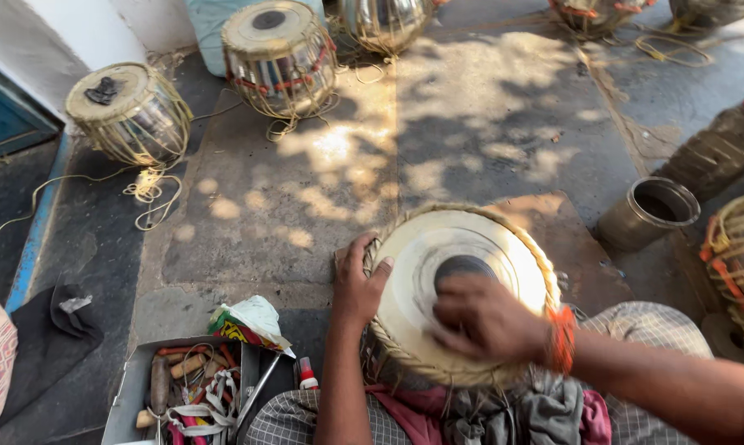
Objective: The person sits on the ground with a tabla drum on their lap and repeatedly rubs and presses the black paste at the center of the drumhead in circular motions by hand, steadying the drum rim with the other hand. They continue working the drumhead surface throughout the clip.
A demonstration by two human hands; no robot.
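While the left hand clamps the braided rim of the round, cream-skinned, rope-laced drum on the person's lap, the right hand, fingers curled flat on its black centre, should rub evenly.

a small crinkly packet lies on the ground at the bottom left, resting on the edge of an open grey box (the box is full of tools). the packet is white with red, yellow and green bits.
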